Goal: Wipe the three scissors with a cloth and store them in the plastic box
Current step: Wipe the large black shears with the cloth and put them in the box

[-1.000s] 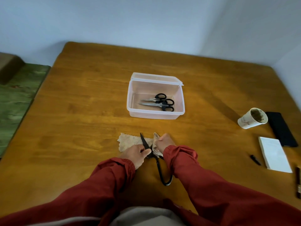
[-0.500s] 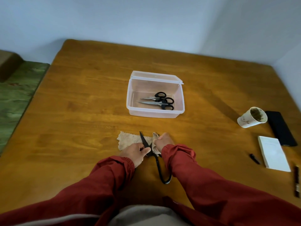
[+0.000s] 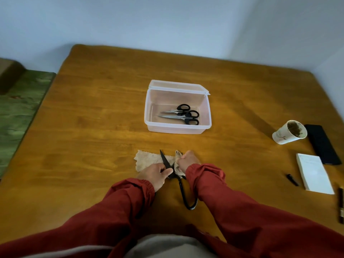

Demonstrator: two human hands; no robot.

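A clear plastic box (image 3: 150, 116) with its lid tipped back stands mid-table. Two black-handled scissors (image 3: 181, 115) lie inside it. In front of me a third, all-black pair of scissors (image 3: 183, 192) lies on a beige cloth (image 3: 147, 160), blades spread, its loop handle toward me. My left hand (image 3: 155, 173) pinches one black blade near the pivot. My right hand (image 3: 187, 160) grips a bunched part of the cloth wrapped round the other blade, which is hidden.
On the wooden table (image 3: 93, 127) at the right stand a paper cup (image 3: 288, 133), a dark phone (image 3: 323, 146), a white notepad (image 3: 313, 173), a small black pen cap (image 3: 293, 179) and a dark stick (image 3: 340, 207). A green mat (image 3: 16, 108) lies left of the table.
Both hands and the scissors stay in nearly the same place on the cloth. Only the view has shifted slightly.
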